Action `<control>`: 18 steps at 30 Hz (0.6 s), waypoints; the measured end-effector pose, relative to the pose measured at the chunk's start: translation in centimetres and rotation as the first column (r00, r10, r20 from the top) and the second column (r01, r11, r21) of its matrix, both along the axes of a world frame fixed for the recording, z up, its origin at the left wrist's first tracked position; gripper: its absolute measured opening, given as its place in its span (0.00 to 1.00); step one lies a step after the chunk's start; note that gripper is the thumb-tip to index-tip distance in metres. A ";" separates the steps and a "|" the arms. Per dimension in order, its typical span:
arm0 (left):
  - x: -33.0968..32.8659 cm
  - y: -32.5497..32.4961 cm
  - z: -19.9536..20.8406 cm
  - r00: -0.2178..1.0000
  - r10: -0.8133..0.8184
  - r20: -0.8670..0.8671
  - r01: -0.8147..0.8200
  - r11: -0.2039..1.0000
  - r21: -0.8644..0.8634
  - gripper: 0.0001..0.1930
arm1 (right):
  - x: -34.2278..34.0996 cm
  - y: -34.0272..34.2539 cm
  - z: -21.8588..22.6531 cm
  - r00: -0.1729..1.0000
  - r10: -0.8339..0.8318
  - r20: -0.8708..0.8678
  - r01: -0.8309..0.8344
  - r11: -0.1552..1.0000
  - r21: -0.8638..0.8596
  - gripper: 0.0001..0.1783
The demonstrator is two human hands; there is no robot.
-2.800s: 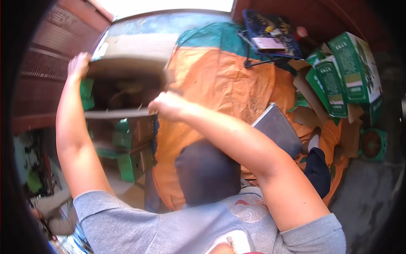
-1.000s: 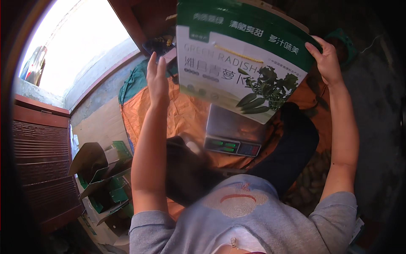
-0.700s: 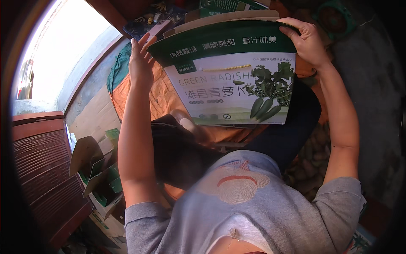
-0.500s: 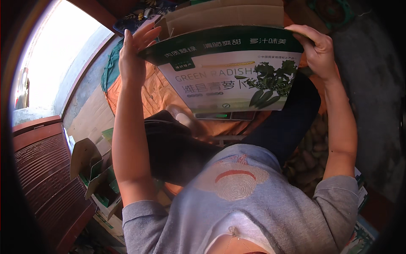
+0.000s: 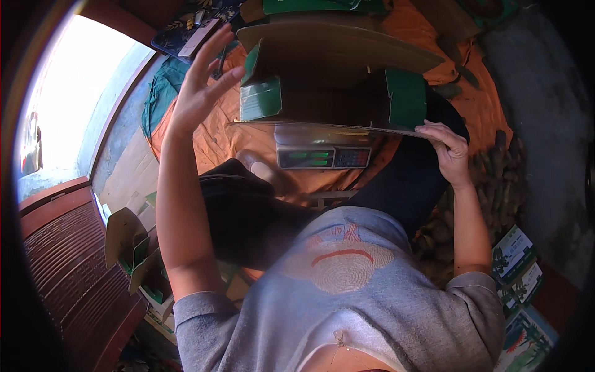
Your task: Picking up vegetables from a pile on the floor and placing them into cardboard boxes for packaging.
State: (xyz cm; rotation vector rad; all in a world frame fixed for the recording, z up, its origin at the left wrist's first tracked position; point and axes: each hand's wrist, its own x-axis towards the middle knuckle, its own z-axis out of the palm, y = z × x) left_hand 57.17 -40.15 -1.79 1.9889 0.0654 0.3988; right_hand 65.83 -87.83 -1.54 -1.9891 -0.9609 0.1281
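Observation:
An open cardboard box (image 5: pixel 328 102) with green end flaps faces me with its brown inside showing; its near wall is seen edge-on, above the digital scale (image 5: pixel 323 157). Whether the box rests on the scale's pan I cannot tell. My right hand (image 5: pixel 447 149) pinches the near right corner of the box's rim, fingers on top. Beside the box's left end, my left hand (image 5: pixel 201 90) is raised with its fingers spread, holding nothing and seemingly apart from the cardboard. The scale's display is lit green, with a keypad at its right.
An orange sheet (image 5: pixel 217 133) lies under the scale. Long radishes (image 5: pixel 489 204) are heaped to my right, near printed cartons (image 5: pixel 517 260). Opened green-lined cartons (image 5: pixel 139 254) stand at left beside a reddish-brown slatted panel (image 5: pixel 77 248). Another green carton (image 5: pixel 322 6) is beyond the box.
The box has tipped so its inside shows instead of its printed side. My left hand has come off its rim and opened; my right hand has moved nearer to me, still gripping.

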 end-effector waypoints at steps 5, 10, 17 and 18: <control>1.4 -1.8 -1.2 0.987 -0.023 -0.157 0.021 1.000 -0.018 0.37 | -0.5 -1.0 -0.2 1.000 -0.023 -0.017 0.023 1.000 0.004 0.11; 3.3 -2.6 -2.7 0.992 0.123 -0.022 -0.125 0.987 -0.099 0.36 | -0.2 -1.0 -0.2 0.998 -0.030 -0.058 0.031 0.999 0.020 0.13; 3.6 -1.8 -4.4 0.991 0.002 -0.133 -0.033 0.971 -0.236 0.18 | 0.7 -1.3 -0.7 0.996 0.004 -0.086 0.000 0.999 0.050 0.13; 3.6 -2.0 -4.3 0.984 0.075 -0.162 -0.106 0.976 -0.191 0.15 | 0.7 -1.4 -0.7 0.994 0.008 -0.108 -0.001 0.998 0.067 0.13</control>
